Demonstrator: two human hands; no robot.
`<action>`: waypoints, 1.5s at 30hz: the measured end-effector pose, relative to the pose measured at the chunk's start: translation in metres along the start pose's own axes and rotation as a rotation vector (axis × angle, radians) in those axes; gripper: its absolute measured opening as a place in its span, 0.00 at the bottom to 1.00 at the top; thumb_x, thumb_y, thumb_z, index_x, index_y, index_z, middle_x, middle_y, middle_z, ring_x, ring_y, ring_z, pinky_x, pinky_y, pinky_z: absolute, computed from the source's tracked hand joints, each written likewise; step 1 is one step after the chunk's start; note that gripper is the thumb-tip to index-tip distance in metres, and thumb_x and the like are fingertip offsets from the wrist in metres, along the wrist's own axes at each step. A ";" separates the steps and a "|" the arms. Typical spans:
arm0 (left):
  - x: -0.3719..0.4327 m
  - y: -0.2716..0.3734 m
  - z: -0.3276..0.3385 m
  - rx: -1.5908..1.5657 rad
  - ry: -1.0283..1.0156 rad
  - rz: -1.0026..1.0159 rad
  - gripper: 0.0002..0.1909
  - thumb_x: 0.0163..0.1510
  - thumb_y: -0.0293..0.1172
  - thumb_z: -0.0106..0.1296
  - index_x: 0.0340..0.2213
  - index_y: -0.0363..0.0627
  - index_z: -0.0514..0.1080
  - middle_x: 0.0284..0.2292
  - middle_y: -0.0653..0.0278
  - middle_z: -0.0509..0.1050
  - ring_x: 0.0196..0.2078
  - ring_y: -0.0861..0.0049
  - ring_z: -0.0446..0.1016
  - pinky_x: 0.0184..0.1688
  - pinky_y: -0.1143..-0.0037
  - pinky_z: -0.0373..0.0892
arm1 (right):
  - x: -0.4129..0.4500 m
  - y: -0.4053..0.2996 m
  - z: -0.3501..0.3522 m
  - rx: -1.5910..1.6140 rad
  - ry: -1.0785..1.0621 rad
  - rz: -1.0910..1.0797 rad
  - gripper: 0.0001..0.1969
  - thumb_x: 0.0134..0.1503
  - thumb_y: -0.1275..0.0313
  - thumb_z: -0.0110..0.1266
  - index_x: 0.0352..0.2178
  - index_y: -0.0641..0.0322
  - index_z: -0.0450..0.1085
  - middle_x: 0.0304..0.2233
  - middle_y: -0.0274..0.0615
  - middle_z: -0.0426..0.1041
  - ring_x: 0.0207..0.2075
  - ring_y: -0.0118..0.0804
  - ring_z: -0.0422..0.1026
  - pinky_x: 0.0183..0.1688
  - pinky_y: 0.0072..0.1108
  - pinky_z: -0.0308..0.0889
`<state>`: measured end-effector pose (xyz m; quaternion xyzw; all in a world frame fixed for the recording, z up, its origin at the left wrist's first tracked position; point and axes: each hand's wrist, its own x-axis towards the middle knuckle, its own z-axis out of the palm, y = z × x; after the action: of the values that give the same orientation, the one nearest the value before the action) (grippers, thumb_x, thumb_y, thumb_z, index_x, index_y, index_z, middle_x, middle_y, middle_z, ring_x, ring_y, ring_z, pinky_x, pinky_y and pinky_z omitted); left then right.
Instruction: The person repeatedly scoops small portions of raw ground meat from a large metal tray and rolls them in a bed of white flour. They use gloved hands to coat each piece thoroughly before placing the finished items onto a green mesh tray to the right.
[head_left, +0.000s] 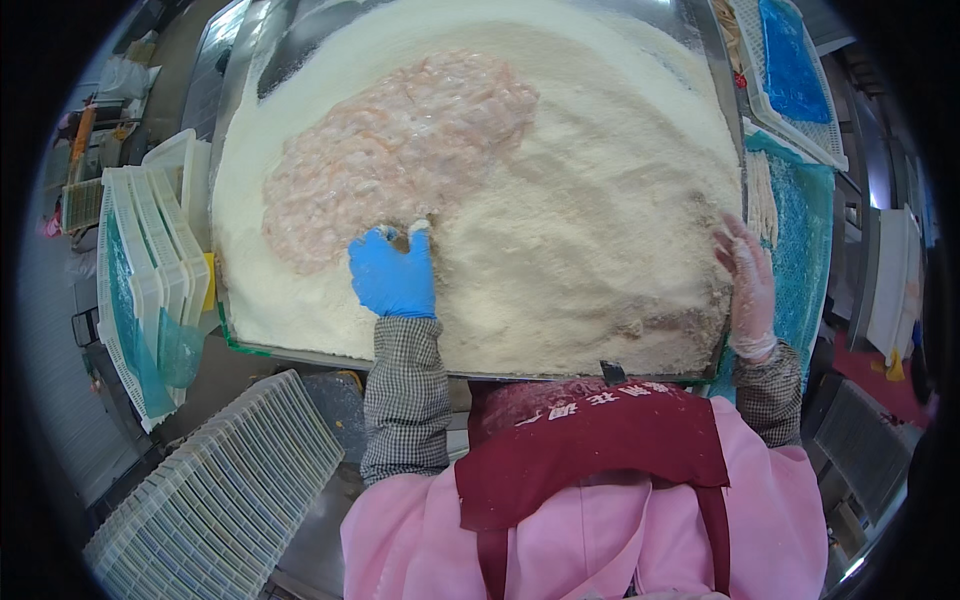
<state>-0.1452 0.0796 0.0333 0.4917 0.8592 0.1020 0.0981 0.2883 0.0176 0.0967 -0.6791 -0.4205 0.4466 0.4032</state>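
A metal-sided table before me is spread with pale, flour-like powder (570, 247). On its left half lies a broad heap of pinkish raw meat pieces (405, 142). My left hand (394, 271), in a blue glove, touches the heap's lower edge; its thumb and fingers are apart, the fingertips are coated, and whether they grip a piece is not clear. At the table's right edge is my right hand (746, 281), in a thin clear glove dusted with powder, fingers slightly spread beside pale strips (763, 196) lying on a green mesh-lined tray (802, 247).
White plastic trays with green mesh (161, 277) stand upright at the left. A long stack of pale crates (225, 487) sits at lower left. Beyond the right edge is a white tray with a blue mat (795, 60). A raised metal rim (300, 358) borders the table.
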 end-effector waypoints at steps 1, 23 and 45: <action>0.001 0.001 0.003 0.018 -0.055 -0.025 0.24 0.56 0.49 0.60 0.44 0.42 0.76 0.45 0.50 0.75 0.47 0.56 0.76 0.48 0.59 0.73 | -0.005 -0.007 0.019 0.009 -0.049 0.015 0.25 0.72 0.58 0.42 0.62 0.62 0.65 0.62 0.41 0.68 0.60 0.36 0.69 0.63 0.29 0.62; -0.049 -0.029 0.029 -0.454 -0.345 -0.029 0.26 0.55 0.32 0.60 0.55 0.39 0.72 0.46 0.52 0.79 0.44 0.67 0.79 0.49 0.70 0.74 | -0.009 0.010 0.247 0.405 -0.794 0.477 0.23 0.71 0.62 0.44 0.60 0.65 0.66 0.58 0.42 0.71 0.58 0.35 0.70 0.62 0.28 0.63; -0.116 0.018 0.071 -1.128 -0.165 0.128 0.30 0.72 0.38 0.36 0.68 0.34 0.50 0.70 0.48 0.50 0.71 0.64 0.53 0.71 0.67 0.51 | -0.031 0.039 0.279 0.845 -0.607 0.318 0.22 0.69 0.69 0.47 0.61 0.63 0.64 0.55 0.43 0.72 0.56 0.35 0.71 0.60 0.24 0.66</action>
<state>-0.0539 -0.0063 -0.0225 0.4207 0.6298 0.5117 0.4056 0.0252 0.0243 -0.0081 -0.3538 -0.1940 0.8082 0.4289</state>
